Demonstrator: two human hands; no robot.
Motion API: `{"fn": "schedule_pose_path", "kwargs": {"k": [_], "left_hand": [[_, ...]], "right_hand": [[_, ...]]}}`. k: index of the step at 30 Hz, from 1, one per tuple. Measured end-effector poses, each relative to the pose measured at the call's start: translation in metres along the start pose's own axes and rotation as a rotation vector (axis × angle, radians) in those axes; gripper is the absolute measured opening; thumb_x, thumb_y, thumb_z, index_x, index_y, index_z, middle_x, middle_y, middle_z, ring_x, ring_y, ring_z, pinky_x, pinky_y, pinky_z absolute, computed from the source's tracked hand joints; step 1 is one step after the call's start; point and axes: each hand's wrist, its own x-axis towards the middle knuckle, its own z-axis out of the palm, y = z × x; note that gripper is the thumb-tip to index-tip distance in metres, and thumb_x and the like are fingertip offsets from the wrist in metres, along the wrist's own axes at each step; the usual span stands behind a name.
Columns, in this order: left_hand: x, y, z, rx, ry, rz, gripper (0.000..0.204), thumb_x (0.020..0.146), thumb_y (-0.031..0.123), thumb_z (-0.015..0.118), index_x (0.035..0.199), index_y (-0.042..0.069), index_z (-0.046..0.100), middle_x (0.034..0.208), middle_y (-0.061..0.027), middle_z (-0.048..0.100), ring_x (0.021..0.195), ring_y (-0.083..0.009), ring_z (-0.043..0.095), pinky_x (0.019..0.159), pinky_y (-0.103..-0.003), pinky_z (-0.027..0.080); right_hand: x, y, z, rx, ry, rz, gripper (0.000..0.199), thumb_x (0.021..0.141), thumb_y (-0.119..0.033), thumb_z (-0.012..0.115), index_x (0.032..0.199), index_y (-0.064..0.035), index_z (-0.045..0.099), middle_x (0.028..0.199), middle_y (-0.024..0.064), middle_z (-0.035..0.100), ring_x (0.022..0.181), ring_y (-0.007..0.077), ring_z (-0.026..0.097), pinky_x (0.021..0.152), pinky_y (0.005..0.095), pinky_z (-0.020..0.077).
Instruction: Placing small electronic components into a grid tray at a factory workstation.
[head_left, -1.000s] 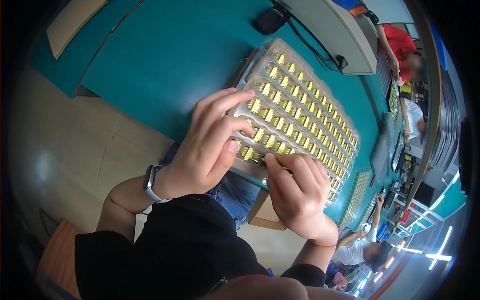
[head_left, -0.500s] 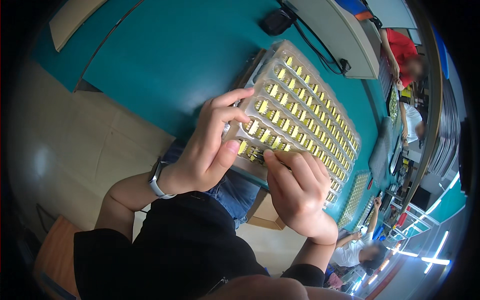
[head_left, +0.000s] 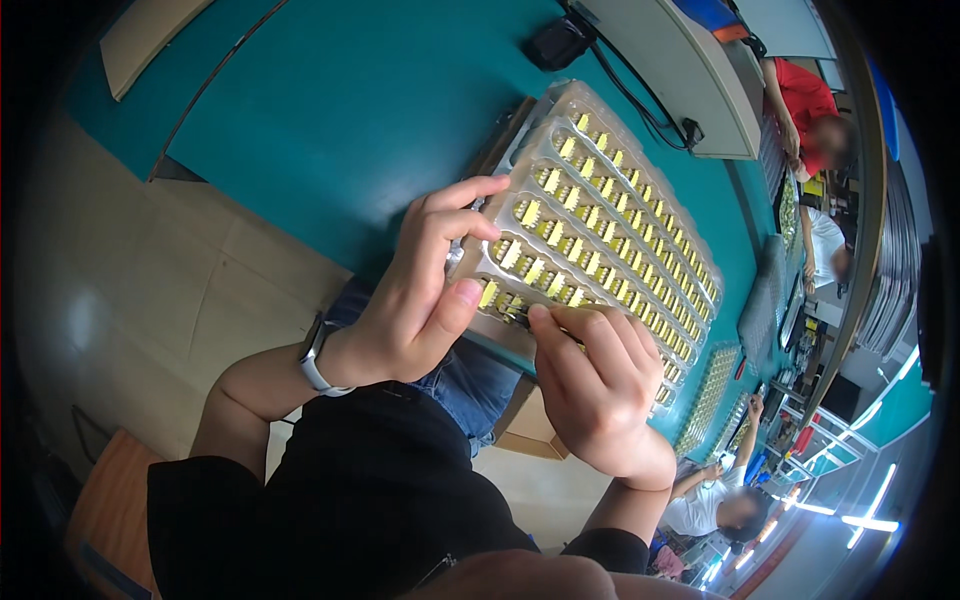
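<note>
Fingers (head_left: 470,300) on tray (head_left: 640,190) — yellow parts (head_left: 590,265)

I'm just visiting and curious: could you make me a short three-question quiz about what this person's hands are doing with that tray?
1. True or false: the left hand grips the near corner of the clear tray.
2. What colour are the small parts in the tray's pockets?
3. Where is the right hand? A) at the tray's near edge B) on the black box C) on the floor

Key: 1 true. 2 yellow. 3 A.
</note>
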Motion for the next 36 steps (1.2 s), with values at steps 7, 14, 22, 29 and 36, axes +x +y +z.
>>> {"fn": "schedule_pose_path", "kwargs": {"k": [7, 14, 22, 29, 36], "left_hand": [[-0.001, -0.001, 0.000, -0.006, 0.003, 0.003, 0.035, 0.101, 0.019, 0.049, 0.130, -0.002, 0.047, 0.154, -0.0308, 0.042, 0.136, -0.0412, 0.045, 0.117, -0.050, 0.031], [0.000, -0.001, 0.000, -0.014, -0.001, -0.001, 0.036, 0.100, 0.019, 0.049, 0.130, -0.002, 0.047, 0.154, -0.0304, 0.042, 0.136, -0.0413, 0.044, 0.117, -0.050, 0.031], [-0.001, -0.001, 0.000, -0.042, -0.007, -0.016, 0.037, 0.099, 0.017, 0.050, 0.131, -0.002, 0.048, 0.155, -0.0304, 0.041, 0.136, -0.0417, 0.044, 0.118, -0.051, 0.031], [-0.001, -0.003, -0.001, -0.059, -0.014, -0.016, 0.038, 0.099, 0.017, 0.050, 0.131, -0.002, 0.048, 0.156, -0.0300, 0.041, 0.137, -0.0418, 0.043, 0.118, -0.051, 0.030], [-0.001, -0.002, -0.003, -0.032, -0.021, -0.014, 0.037, 0.099, 0.018, 0.049, 0.131, -0.001, 0.049, 0.155, -0.0291, 0.042, 0.137, -0.0420, 0.043, 0.118, -0.051, 0.030]], "right_hand": [[0.002, -0.002, 0.000, 0.005, 0.015, 0.021, 0.039, 0.069, -0.003, 0.071, 0.108, 0.0061, 0.074, 0.096, 0.0093, 0.066, 0.079, 0.0202, 0.065, 0.065, 0.0324, 0.0490], [0.008, -0.002, 0.001, -0.007, -0.023, -0.004, 0.039, 0.072, -0.004, 0.070, 0.109, 0.0073, 0.073, 0.095, 0.0102, 0.066, 0.079, 0.0208, 0.065, 0.065, 0.0325, 0.0495], [0.011, -0.008, -0.003, -0.004, -0.063, 0.065, 0.032, 0.075, 0.005, 0.078, 0.107, 0.0020, 0.075, 0.095, 0.0088, 0.068, 0.078, 0.0239, 0.066, 0.068, 0.0356, 0.0517], [0.018, -0.008, -0.003, 0.023, -0.027, 0.062, 0.033, 0.075, 0.005, 0.079, 0.107, 0.0024, 0.075, 0.094, 0.0092, 0.068, 0.077, 0.0237, 0.066, 0.067, 0.0351, 0.0513], [0.016, -0.001, 0.003, -0.002, -0.006, -0.047, 0.041, 0.069, -0.006, 0.071, 0.108, 0.0064, 0.074, 0.098, 0.0109, 0.067, 0.080, 0.0206, 0.066, 0.066, 0.0321, 0.0506]]}}
